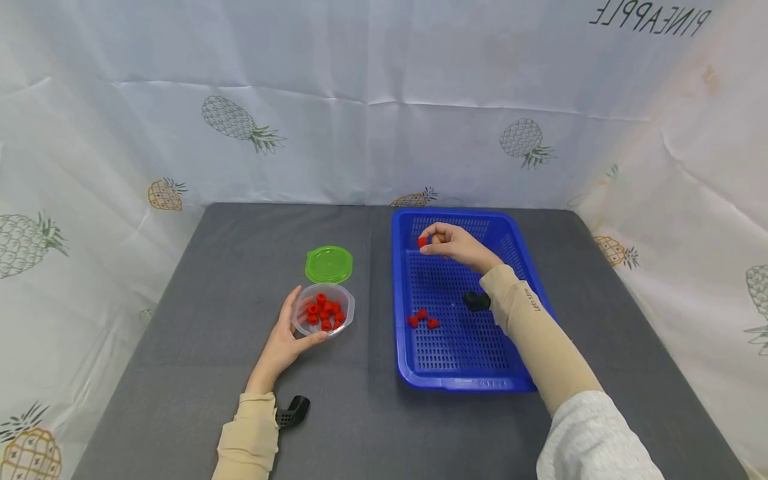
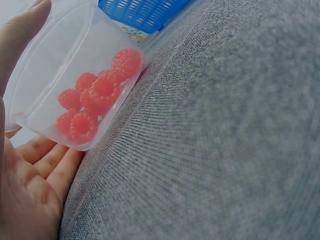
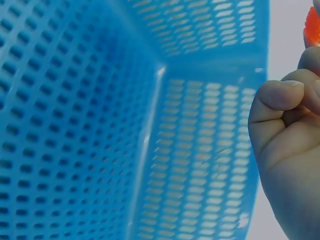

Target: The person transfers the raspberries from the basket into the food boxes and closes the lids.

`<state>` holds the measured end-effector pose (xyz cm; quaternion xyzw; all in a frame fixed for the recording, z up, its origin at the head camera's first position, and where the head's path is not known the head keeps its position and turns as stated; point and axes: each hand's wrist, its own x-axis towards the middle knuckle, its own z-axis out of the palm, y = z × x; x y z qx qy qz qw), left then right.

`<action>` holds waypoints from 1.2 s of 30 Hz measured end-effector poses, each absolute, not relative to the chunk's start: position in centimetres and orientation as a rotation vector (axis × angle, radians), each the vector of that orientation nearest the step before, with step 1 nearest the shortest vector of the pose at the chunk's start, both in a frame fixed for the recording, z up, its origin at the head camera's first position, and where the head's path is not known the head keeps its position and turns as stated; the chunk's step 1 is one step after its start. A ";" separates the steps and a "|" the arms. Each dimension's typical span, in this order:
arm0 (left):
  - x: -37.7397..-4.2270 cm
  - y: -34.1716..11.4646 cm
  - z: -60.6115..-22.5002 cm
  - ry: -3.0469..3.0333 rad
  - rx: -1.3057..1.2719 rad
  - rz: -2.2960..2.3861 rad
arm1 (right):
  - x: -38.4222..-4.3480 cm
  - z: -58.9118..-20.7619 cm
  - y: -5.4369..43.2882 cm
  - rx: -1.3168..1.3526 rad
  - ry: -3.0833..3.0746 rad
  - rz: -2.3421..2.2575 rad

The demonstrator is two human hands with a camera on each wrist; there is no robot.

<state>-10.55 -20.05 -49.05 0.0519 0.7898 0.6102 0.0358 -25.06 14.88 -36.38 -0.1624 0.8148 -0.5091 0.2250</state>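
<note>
On the left, my left hand (image 1: 291, 340) grips a clear plastic tub (image 1: 349, 305), thumb at its near rim and fingers around the far left side. Several red raspberries (image 2: 103, 87) lie in the bottom of this tub, which stands on the cloth. My right hand (image 1: 459, 248) pinches a single raspberry (image 1: 423, 241) between thumb and fingertips, above the far part of a blue perforated basket (image 1: 403, 347). In the right wrist view that raspberry (image 3: 313, 26) is partly cut off by the frame edge. Three more raspberries (image 1: 433, 323) lie on the basket floor at left.
A green lid (image 1: 329, 265) lies just beyond the tub. Grey cloth (image 1: 198, 320) covers the table. Pineapple-print curtains (image 1: 336, 147) hang behind and at both sides. Black wrist devices (image 1: 293, 412) show at both arms.
</note>
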 end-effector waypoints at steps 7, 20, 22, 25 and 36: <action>-10.6 -20.0 -49.2 2.440 0.161 1.868 | -24.8 -35.6 13.5 -0.544 2.204 -1.425; -10.7 -20.1 -49.3 2.433 0.161 1.877 | -23.5 -33.8 10.1 -0.805 2.050 -1.522; -10.6 -20.0 -48.9 2.437 0.168 1.870 | -23.2 -33.5 9.5 -0.819 2.016 -1.538; -10.6 -20.0 -48.8 2.442 0.171 1.867 | -22.9 -33.2 8.7 -0.833 1.976 -1.551; -10.6 -20.0 -49.4 2.422 0.160 1.887 | -22.1 -33.3 5.7 -0.924 1.928 -1.542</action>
